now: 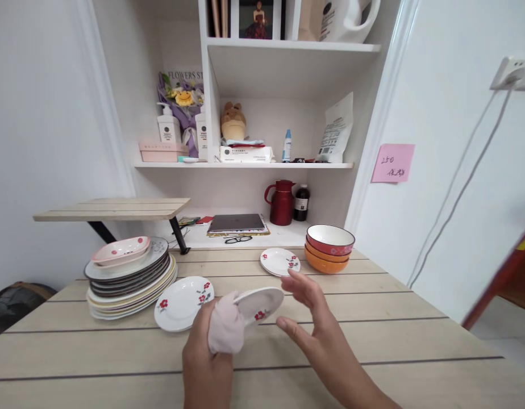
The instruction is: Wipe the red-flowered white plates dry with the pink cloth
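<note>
My left hand (205,346) is closed round a pale pink cloth (226,325) and, through it, the left edge of a small white plate (262,304) with red flowers. The plate is tilted above the table. Just right of its rim, my right hand (311,318) has its fingers and thumb apart, holding nothing. A white flowered plate (183,303) lies on the table to the left of my left hand. Beyond my hands sit small flowered plates (280,261), one on another.
At the left stands a tall stack of plates (130,278) topped by a pink-rimmed dish (121,250), near a raised wooden shelf (113,208). Stacked bowls (329,248) stand back right. Behind are a laptop (237,222), glasses (238,240) and a red jug (282,203).
</note>
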`<state>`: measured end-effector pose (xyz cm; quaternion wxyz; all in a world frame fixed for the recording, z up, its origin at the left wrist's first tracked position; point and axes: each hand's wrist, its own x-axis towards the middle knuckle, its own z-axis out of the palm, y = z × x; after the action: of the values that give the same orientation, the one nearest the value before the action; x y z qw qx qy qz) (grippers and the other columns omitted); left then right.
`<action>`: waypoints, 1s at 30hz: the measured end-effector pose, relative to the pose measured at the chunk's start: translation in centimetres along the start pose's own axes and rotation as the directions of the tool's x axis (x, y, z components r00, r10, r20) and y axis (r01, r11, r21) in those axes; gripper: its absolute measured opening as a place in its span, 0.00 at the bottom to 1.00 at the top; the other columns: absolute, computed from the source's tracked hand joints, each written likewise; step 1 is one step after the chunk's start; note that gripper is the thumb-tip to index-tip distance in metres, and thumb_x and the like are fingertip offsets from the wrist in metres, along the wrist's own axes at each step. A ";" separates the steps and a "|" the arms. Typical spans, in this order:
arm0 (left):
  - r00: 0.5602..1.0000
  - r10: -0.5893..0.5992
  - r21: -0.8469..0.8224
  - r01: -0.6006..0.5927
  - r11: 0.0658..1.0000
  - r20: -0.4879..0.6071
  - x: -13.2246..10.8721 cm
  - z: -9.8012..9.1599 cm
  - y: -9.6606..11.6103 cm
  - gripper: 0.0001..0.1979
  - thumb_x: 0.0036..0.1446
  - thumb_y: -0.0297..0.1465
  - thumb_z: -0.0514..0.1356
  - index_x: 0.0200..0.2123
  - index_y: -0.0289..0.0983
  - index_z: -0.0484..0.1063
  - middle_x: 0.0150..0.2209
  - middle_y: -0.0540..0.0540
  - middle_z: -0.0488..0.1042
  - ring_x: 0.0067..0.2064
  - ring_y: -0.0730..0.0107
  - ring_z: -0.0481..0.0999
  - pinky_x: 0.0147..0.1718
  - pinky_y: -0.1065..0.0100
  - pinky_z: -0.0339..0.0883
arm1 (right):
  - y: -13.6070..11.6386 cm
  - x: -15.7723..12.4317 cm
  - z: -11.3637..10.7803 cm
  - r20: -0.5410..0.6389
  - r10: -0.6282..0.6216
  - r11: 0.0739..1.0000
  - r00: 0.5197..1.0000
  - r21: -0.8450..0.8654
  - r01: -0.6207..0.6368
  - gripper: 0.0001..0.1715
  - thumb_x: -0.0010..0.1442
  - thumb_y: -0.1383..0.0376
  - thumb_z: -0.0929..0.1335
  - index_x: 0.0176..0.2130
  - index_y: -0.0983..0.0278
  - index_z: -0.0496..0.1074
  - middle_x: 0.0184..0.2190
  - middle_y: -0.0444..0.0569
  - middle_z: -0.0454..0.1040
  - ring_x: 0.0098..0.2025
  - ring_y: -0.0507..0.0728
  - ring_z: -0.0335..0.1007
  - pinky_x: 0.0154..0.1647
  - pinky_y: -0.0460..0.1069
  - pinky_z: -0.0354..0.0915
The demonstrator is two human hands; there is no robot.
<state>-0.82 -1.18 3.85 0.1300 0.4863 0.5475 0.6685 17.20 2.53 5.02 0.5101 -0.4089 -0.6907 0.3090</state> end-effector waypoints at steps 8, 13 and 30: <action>0.646 0.690 0.071 -0.744 0.664 0.327 0.0 -0.4 -1.4 0.24 0.52 0.23 0.54 0.54 0.40 0.67 0.47 0.43 0.76 0.47 0.62 0.75 0.45 0.64 0.70 | -0.3 0.3 -1.1 0.141 -0.337 0.891 0.931 -0.273 0.364 0.07 0.63 0.66 0.64 0.38 0.56 0.72 0.44 0.47 0.75 0.55 0.61 0.64 0.56 0.58 0.57; 0.875 0.424 -0.005 -0.435 0.900 0.235 -0.6 0.3 -0.5 0.16 0.52 0.27 0.58 0.46 0.41 0.71 0.40 0.47 0.78 0.40 0.65 0.77 0.38 0.69 0.72 | -0.2 -0.1 -0.7 0.240 -0.082 0.992 0.967 -0.071 0.102 0.11 0.65 0.61 0.62 0.32 0.61 0.69 0.28 0.44 0.71 0.32 0.54 0.65 0.34 0.49 0.59; 0.923 -0.356 -0.350 0.384 0.854 0.146 -0.7 3.0 2.1 0.26 0.42 0.36 0.67 0.47 0.37 0.73 0.37 0.46 0.80 0.36 0.63 0.78 0.35 0.70 0.72 | 0.2 -0.8 3.5 0.280 0.386 0.299 0.879 0.863 -0.407 0.26 0.57 0.54 0.70 0.53 0.61 0.68 0.48 0.53 0.76 0.51 0.61 0.70 0.50 0.55 0.66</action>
<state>2.61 -0.61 5.08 0.3664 0.3632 0.4888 0.7035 14.03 1.90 3.46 0.5487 -0.2217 -0.2945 0.7504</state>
